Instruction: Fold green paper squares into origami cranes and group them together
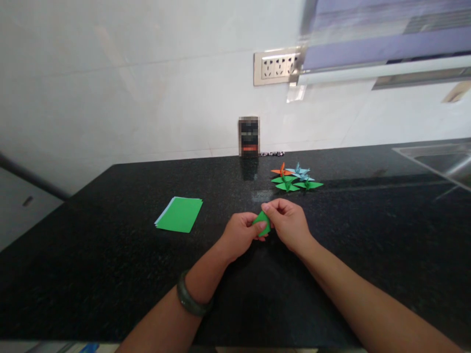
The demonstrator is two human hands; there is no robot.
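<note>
A small folded green paper piece (262,224) is pinched between both my hands over the black granite counter (110,255). My left hand (241,234) grips its left side with closed fingers. My right hand (289,221) holds its top and right side, thumb and fingers pressed together. A dark bangle (191,299) sits on my left wrist. Most of the paper is hidden by my fingers.
A stack of green paper sheets (179,214) lies to the left. Several finished paper cranes (296,178), orange, blue and green, rest behind my hands. A phone (249,136) leans on the wall below a socket strip (277,66). A steel sink (441,162) is at right.
</note>
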